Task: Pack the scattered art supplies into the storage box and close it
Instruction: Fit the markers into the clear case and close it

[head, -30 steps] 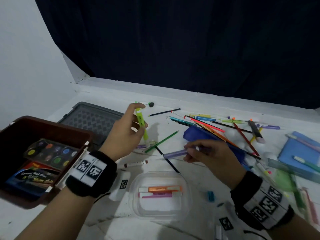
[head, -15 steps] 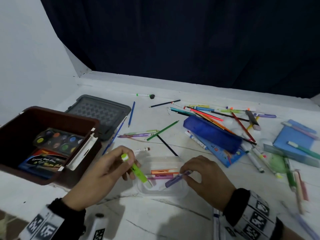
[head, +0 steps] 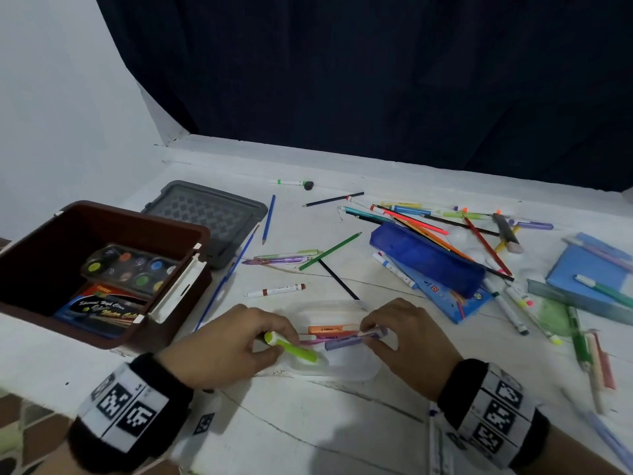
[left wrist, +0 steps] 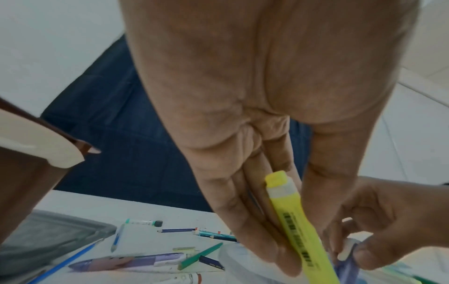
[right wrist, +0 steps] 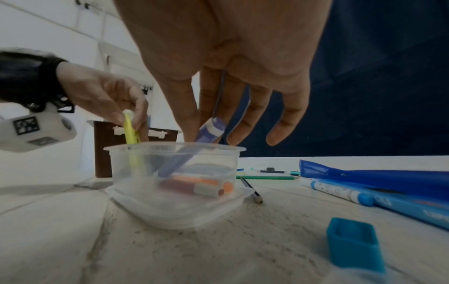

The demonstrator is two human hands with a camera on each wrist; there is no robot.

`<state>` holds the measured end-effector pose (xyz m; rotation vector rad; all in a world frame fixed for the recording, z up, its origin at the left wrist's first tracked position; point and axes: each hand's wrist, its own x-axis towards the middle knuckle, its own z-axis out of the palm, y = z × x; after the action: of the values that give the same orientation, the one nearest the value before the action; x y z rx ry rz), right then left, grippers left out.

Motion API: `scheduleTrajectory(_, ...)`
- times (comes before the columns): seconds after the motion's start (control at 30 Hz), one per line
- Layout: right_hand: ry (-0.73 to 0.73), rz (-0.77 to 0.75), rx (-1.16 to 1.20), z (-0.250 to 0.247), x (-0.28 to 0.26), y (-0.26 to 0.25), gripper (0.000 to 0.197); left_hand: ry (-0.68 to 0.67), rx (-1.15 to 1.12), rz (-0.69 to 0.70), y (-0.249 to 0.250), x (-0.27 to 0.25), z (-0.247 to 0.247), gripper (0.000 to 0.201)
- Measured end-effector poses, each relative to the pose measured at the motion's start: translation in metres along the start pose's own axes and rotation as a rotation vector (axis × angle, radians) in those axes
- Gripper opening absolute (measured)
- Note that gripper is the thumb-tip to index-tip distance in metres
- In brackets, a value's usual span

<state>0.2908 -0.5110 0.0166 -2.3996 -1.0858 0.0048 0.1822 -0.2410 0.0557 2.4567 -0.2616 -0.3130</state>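
A clear plastic tub (right wrist: 173, 169) stands on the white counter (head: 342, 423) and serves as the landmark. Over its left rim the left hand (head: 222, 347) pinches a yellow-green highlighter (head: 296, 351) between thumb and curled fingers (left wrist: 245, 221), its lower end dipped inside the tub. A black barcode-like strip runs along the barrel, its print too blurred to read. Over the right rim the right hand (head: 411, 341) pinches a purple highlighter (right wrist: 194, 146) near its white band, the pen slanting down into the tub. On the tub's floor lie an orange highlighter (head: 330, 329) and a pink one, their dark lettering illegible.

Left of the tub and further back sits the brown storage box (head: 102, 217), open, holding a watercolour palette (head: 132, 269) and a dark packet (head: 102, 311) with script that seems to read "Water Color", partly cut off by the box wall. Its grey lid (head: 205, 214) lies behind it. Right of the tub lie a blue pencil case (head: 428, 258), scattered pencils, and a blue cap (right wrist: 354, 244) nearest the right wrist.
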Motion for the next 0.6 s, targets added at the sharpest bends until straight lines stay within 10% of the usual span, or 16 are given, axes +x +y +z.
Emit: scheduleTrajectory(0.6, -0.368, -0.033, -0.283, 0.014, 0.029, -0.018, 0.025, 0.1, 0.267, -0.036, 0.002, 0.039, 0.026, 0.019)
